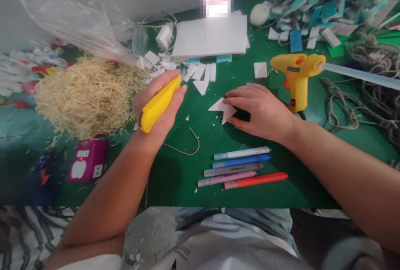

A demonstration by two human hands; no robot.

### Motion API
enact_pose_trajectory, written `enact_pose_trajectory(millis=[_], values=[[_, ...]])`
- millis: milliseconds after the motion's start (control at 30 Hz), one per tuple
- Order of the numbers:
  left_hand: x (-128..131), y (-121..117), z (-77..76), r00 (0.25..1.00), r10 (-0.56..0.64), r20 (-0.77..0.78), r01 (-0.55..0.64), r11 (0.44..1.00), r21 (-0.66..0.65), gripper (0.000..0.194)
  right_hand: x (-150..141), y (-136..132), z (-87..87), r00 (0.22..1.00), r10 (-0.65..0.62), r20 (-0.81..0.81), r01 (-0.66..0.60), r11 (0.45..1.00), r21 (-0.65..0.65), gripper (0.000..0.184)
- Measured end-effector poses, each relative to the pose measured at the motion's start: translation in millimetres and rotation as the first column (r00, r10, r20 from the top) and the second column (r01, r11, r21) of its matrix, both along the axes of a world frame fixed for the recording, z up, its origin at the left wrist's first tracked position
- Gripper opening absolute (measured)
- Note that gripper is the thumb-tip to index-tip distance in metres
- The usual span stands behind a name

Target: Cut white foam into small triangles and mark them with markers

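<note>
My left hand (pixel 156 107) is closed round a yellow utility knife (pixel 161 103) with a ridged handle, raised above the table and tipped away from me; the blade end is hard to make out. To its right, my right hand (pixel 261 109) grips a pointed, notched white foam piece (pixel 222 109) between thumb and fingers, against the green tabletop. The hand hides part of that piece. Just beyond lie a white foam triangle (pixel 201 86) and several foam strips (pixel 200 71). A small white foam square (pixel 260 70) sits past my right hand.
A yellow glue gun (pixel 296 78) with a long glue stick stands right. Several markers (pixel 240 170) lie in front. Straw (pixel 87 97) and a magenta box (pixel 88 159) are left. White foam sheets (pixel 212 36) lie at the back; grey cord (pixel 340 103) and blue-white scraps (pixel 315 16) fill the right.
</note>
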State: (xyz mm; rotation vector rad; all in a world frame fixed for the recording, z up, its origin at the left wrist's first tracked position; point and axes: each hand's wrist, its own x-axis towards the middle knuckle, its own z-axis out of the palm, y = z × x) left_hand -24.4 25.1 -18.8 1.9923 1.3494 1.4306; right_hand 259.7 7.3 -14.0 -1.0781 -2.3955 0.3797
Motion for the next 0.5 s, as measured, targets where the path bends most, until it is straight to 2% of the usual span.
enact_pose_trajectory(millis=[67, 167, 233, 367, 500], values=[[3, 0, -0.1, 0.996, 0.082, -0.020, -0.080, 0.993, 0.090, 0.033, 0, 1, -0.4, 0.999, 0.052, -0.003, -0.052, 0.999, -0.006, 0.035], [6, -1, 2.5, 0.992, 0.076, -0.097, -0.063, 0.990, 0.127, 0.032, 0, 2, 1.3, 0.996, 0.084, 0.003, -0.084, 0.996, -0.002, 0.032], [8, 0, 3.0, 0.999, 0.041, -0.018, -0.040, 0.998, 0.050, 0.034, -1, 1, 3.8, 0.998, 0.048, 0.031, -0.049, 0.999, 0.023, 0.027], [16, 0, 1.9, 0.961, 0.034, 0.276, 0.000, 0.992, -0.123, 0.035, -3, -3, 7.0, 0.993, -0.111, 0.040, 0.108, 0.990, 0.087, 0.024], [22, -7, 6.4, 0.968, 0.026, 0.251, 0.010, 0.990, -0.141, 0.032, -4, -4, 4.1, 0.982, -0.184, -0.034, 0.186, 0.979, 0.087, 0.028]])
